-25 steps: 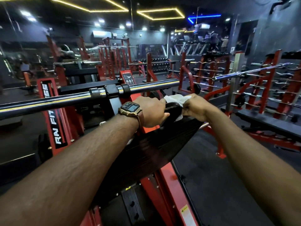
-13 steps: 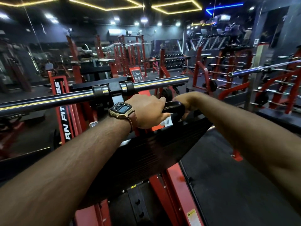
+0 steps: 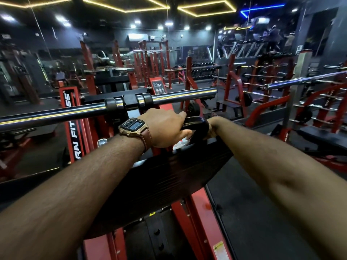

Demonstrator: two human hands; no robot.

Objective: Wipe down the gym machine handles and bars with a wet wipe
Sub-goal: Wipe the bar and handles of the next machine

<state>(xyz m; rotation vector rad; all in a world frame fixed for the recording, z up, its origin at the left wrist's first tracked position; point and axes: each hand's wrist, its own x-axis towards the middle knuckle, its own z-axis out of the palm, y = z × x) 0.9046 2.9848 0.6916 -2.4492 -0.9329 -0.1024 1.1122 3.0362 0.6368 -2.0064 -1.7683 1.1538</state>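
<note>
**A:** Where is the wet wipe [image 3: 179, 145]?

**B:** Only a scrap of white shows, under the black handle [image 3: 195, 124] at the top edge of the slanted black pad [image 3: 169, 175]. The left hand [image 3: 165, 130] curls over the near end of that handle, fingers wrapped and gripping it. The right hand [image 3: 211, 126] is tucked behind and under the far end; I cannot tell whether it is closed or whether it holds the wipe.

**A:** How should this stroke go?

**B:** My judgement: steady the handle with the left, wrap the wipe fully round it, and twist along its length so the underside gets cleaned too.

**A:** What is around it?

**B:** A long chrome bar [image 3: 75, 113] crosses just beyond the hands, with black collars at its bracket. The red frame [image 3: 73, 117] stands left, and a wristwatch [image 3: 133, 126] sits on the left wrist. The bar is close to the knuckles and could crowd a wide sweep.
</note>
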